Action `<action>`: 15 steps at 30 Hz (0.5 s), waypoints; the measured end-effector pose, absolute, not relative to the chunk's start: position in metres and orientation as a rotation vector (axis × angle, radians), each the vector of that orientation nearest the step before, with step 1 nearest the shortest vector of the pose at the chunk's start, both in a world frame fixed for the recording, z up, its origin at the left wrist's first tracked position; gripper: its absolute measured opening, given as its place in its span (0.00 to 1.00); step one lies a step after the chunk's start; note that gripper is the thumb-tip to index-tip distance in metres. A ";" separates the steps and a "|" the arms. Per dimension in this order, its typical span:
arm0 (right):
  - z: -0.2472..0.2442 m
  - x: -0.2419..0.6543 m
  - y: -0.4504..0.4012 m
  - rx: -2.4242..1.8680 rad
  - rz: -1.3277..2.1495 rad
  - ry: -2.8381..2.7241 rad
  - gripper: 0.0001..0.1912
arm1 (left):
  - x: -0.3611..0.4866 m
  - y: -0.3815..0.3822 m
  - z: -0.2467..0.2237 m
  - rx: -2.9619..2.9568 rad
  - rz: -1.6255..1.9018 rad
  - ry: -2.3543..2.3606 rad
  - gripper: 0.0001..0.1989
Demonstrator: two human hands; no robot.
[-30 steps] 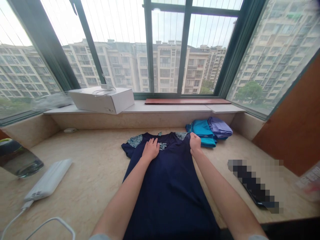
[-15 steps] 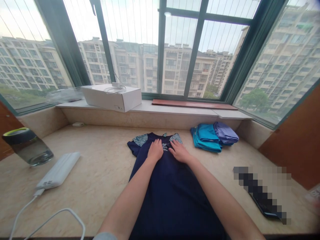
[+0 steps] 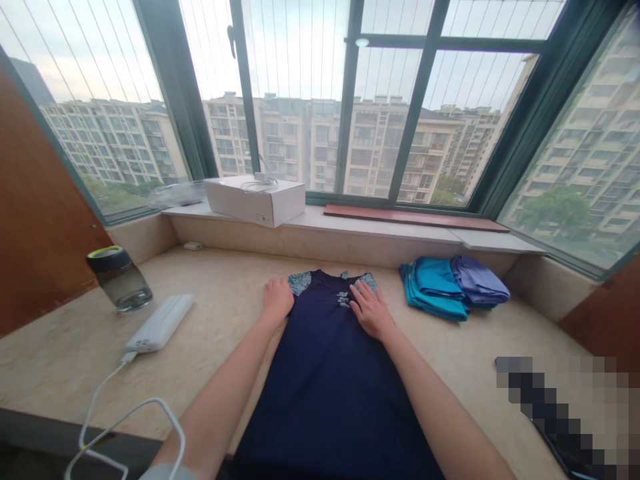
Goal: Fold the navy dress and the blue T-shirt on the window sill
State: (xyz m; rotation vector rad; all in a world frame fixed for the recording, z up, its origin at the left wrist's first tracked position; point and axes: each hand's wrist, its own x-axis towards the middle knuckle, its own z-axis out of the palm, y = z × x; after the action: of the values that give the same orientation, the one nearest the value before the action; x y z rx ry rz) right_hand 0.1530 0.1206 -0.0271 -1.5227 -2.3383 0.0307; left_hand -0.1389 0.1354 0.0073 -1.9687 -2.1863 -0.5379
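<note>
A navy T-shirt (image 3: 335, 380) with patterned shoulders and a small print on its chest lies spread out, its neckline toward the window. At its left shoulder my left hand (image 3: 278, 300) is closed, fingers curled at the sleeve edge; the sleeve end is hidden beneath or behind it. My right hand (image 3: 371, 312) rests open and flat on the right side of the chest, fingertips on the patterned shoulder.
Folded turquoise clothing (image 3: 435, 288) and folded purple clothing (image 3: 480, 280) lie at the right. On the left stand a bottle (image 3: 120, 280) and a white power bank (image 3: 161, 323) with a cable. A white box (image 3: 254, 200) sits on the sill; a partly blurred dark object (image 3: 555, 430) lies right.
My left hand has moved left from the chest to the left sleeve, whose spread end no longer shows. My right hand stays on the shirt's right side. The camera view has shifted.
</note>
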 end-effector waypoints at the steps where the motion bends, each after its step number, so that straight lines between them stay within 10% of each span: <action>1: -0.025 0.153 0.120 -1.438 0.039 -2.394 0.29 | -0.149 0.134 0.007 -1.912 -0.519 -2.225 0.17; 15: -0.023 0.152 0.123 -1.381 0.280 -2.528 0.29 | -0.159 0.142 0.008 -1.895 -0.959 -2.313 0.13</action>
State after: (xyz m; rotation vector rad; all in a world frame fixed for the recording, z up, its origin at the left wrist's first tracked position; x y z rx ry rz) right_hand 0.1524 0.1226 -0.0227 -1.3806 -2.5283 0.2805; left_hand -0.1593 0.1415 0.0081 -1.8947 -2.3128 -0.9587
